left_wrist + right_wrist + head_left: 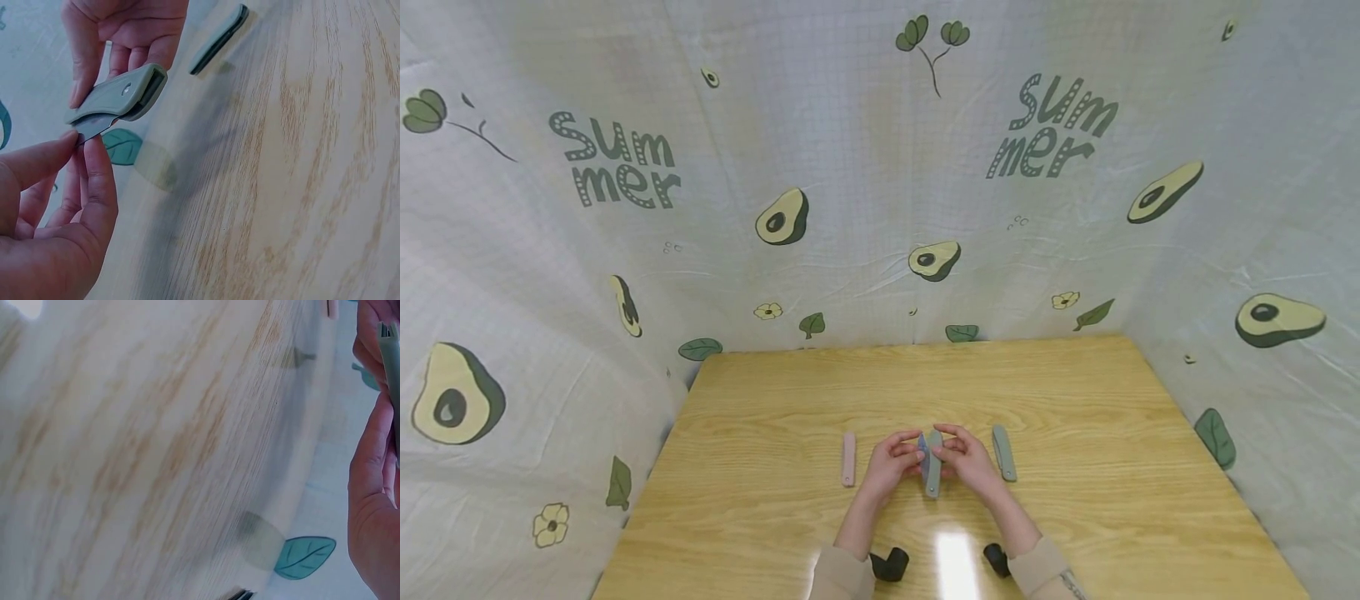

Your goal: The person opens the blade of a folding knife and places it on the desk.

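Between my two hands, above the table, is a green folding knife with its blade partly out of the handle. My left hand pinches the blade between thumb and fingertips, as the left wrist view shows closely. From the other side my right hand holds the green handle between thumb and fingers. In the right wrist view only the handle's edge and part of that hand appear. A second green folding knife lies to the right, and a pink one, folded, to the left.
The wooden table ends at a white curtain printed with avocados and leaves, which also hangs at both sides. Black devices sit by both wrists. Light glares off the front of the tabletop.
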The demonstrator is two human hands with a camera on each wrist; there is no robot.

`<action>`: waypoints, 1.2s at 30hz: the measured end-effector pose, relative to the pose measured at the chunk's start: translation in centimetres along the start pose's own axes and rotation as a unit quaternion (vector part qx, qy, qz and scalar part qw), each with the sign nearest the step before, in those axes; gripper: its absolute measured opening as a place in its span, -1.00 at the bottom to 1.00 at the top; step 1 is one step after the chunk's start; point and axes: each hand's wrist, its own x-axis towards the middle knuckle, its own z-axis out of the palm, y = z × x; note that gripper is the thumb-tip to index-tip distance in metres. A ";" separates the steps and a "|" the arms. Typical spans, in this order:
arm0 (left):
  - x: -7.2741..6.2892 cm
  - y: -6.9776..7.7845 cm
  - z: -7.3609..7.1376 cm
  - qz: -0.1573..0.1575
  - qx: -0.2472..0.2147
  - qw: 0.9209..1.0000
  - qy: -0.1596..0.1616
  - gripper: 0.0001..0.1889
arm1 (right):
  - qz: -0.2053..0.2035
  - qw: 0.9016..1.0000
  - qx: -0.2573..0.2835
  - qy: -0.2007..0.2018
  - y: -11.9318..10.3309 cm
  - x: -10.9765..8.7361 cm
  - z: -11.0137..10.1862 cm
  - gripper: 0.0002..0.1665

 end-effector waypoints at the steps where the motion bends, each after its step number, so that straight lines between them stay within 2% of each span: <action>1: 0.0 0.0 0.0 0.001 0.001 1.000 0.002 -0.57 | -0.001 1.000 -0.001 0.000 0.1 0.0 0.0 -0.46; 10: -0.2 0.2 0.1 0.008 -0.002 1.000 0.014 -0.54 | 0.002 1.000 0.002 0.012 0.2 0.0 -0.1 -0.47; 27: -0.4 0.3 -0.4 0.017 -0.001 1.000 0.026 -0.50 | 0.006 1.000 0.016 0.009 0.7 0.2 -0.4 -0.42; 36: -0.4 0.4 -0.5 0.013 0.003 1.000 0.027 -0.50 | 0.004 1.000 0.025 0.019 0.7 0.2 -0.4 -0.41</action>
